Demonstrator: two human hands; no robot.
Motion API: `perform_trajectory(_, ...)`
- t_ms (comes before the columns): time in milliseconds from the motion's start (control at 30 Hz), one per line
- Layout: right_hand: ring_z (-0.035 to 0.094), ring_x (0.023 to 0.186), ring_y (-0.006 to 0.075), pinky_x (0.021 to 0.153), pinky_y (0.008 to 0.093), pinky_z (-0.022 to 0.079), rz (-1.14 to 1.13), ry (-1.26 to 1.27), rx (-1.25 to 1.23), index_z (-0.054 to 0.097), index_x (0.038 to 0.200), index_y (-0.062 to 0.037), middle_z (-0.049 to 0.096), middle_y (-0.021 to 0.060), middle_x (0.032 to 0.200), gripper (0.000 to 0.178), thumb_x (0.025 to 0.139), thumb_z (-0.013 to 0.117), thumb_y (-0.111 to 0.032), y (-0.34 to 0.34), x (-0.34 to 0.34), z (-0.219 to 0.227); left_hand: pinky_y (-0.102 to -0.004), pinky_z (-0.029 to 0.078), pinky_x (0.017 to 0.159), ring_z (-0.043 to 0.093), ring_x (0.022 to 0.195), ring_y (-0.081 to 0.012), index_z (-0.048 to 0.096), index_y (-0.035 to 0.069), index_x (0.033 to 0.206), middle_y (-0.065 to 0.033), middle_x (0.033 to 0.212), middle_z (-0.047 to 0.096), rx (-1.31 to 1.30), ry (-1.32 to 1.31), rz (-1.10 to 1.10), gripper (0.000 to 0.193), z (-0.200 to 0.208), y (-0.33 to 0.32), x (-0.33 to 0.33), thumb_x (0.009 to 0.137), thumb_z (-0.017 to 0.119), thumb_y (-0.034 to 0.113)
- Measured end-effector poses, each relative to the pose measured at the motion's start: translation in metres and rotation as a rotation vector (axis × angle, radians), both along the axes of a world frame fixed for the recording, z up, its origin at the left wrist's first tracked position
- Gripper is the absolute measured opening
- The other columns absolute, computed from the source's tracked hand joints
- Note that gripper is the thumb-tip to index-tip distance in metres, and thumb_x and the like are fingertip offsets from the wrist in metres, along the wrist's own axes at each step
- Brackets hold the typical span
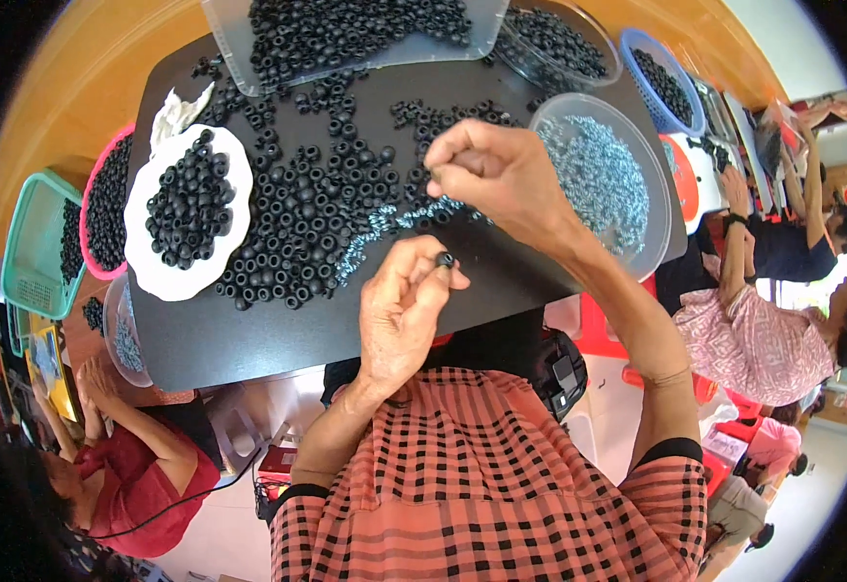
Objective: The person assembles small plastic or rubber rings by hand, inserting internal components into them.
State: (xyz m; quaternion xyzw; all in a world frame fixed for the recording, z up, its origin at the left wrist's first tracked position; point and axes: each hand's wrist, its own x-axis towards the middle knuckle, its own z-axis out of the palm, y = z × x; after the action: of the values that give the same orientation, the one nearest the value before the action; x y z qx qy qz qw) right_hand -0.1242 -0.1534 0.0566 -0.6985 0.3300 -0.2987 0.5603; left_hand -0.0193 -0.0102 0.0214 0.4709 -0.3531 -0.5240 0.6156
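My left hand [402, 310], close to the table's near edge, pinches a small black round knob-like piece [445, 260] between thumb and fingers. Above it and to the right, my right hand [506, 184] is closed in a pinch; what its fingertips hold is too small to make out. Beyond both hands spreads a pile of black round pieces with holes [297, 218]. A strip of tiny shiny bluish metal parts [380, 223] lies along the pile's near side. More such metal parts [598, 179] fill a round clear tub [664, 218] right of my right hand.
Black pieces fill a clear bin [370, 70] at the far edge, a clear bowl [530, 80], a white scalloped plate [142, 267], and blue [699, 112], pink [95, 260] and green [18, 247] baskets. People sit at left [152, 485] and right [753, 339].
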Motion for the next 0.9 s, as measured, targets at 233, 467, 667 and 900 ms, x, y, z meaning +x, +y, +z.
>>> perform_trajectory(233,0.061,0.074,0.0069,0.066,0.0214,0.051,0.033,-0.149,0.015,0.063,0.091,0.0033,0.063,0.0035,0.091,0.009,0.084,0.059,0.005,0.041,-0.031,-0.007,-0.0208,0.046,0.076,0.058,0.081,-0.0067,0.054,-0.002,0.105,-0.0035,0.083,0.063,-0.034,-0.082,0.022,0.013,-0.002,-0.001,-0.001,0.093,0.048,0.000)
perform_trajectory(467,0.061,0.071,0.0082,0.063,0.0212,0.050,0.037,-0.170,0.141,0.063,0.094,0.0032,0.062,0.0052,0.089,0.010,0.086,0.057,0.005,0.053,-0.035,-0.019,-0.0222,0.047,0.078,0.060,0.082,-0.0088,0.054,-0.004,0.108,-0.0032,0.083,0.061,-0.025,-0.123,0.049,0.016,-0.002,-0.002,-0.003,0.093,0.046,-0.001)
perform_trajectory(667,0.063,0.074,0.0107,0.064,0.0227,0.052,0.076,-0.279,0.026,0.064,0.094,0.0037,0.063,0.0078,0.095,0.012,0.084,0.058,0.006,0.053,-0.036,-0.023,-0.0217,0.046,0.077,0.060,0.081,-0.0083,0.054,-0.004,0.107,-0.0037,0.084,0.062,-0.036,-0.081,0.065,0.016,-0.005,-0.002,-0.004,0.093,0.048,0.000)
perform_trajectory(900,0.065,0.070,0.0111,0.064,0.0234,0.052,0.033,-0.218,-0.021,0.064,0.093,0.0029,0.065,0.0072,0.089,0.013,0.082,0.058,0.006,0.056,-0.035,-0.019,-0.0219,0.047,0.078,0.060,0.083,-0.0086,0.054,-0.004,0.108,-0.0030,0.084,0.061,-0.050,-0.105,0.056,0.017,-0.003,-0.002,-0.003,0.093,0.048,0.001)
